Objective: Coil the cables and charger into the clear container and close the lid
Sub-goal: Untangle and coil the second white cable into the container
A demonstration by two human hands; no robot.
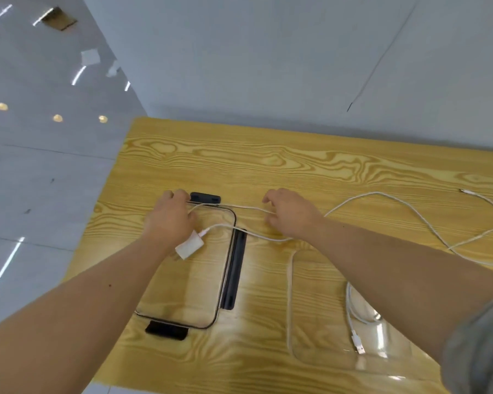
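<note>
While most of the long white charging cable (377, 192) is sprawled in loose curves across the yellow wood-grain tabletop (296, 160), the bit being worked on is stretched between the two hands. The left hand (170, 220) has its fingers curled round the gathered end, and the small white charger brick (189, 245) hangs just below that wrist, plugged onto the cable. The right hand (291, 214) is pinching the strand a little way along, so both hands are closed on the same cable.

All this is happening over the flat clear lid with black latches (188, 288), not over the clear plastic container (288, 294), which sits near the right forearm. A second white cable with a USB plug (356, 338) is lying inside it already.

My guess is this is the coiling step, early on. To do it well I'd keep the loops even: right hand slides out, feeds a length back, left hand collects it. Don't yank, since the far tail could whip around or snag. Keep the brick from swinging and twisting the loops. Then carry the bundle over to the container before letting go.

Off to the left there's glossy grey floor (40, 166), and a grey sleeve (478, 351) on the right arm.
</note>
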